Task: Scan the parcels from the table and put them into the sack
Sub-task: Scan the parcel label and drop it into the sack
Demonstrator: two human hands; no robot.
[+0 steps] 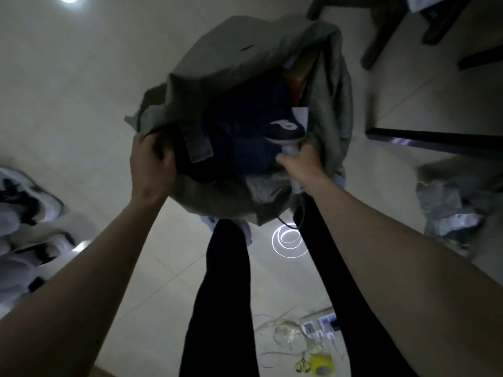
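A grey-green sack (217, 66) stands open on the floor in front of me. My left hand (151, 161) grips its near-left rim. My right hand (300, 161) holds a handheld scanner (283, 130) with a dark blue head over the sack's mouth, by the right rim. Inside the sack lie dark blue and black parcels (239, 137), one with a pale label (198, 144); a brown box corner (302, 69) shows at the far side. The scanner's cable (288, 224) hangs down past the sack.
Dark table legs (381, 36) and a table edge (435, 141) stand at the right. Grey wrapped parcels (449, 210) lie at the right, pale bags (24, 219) at the left. My dark trouser legs (226, 295), scissors (302, 363), yellow tape (322, 365) and a power strip (321, 325) are below.
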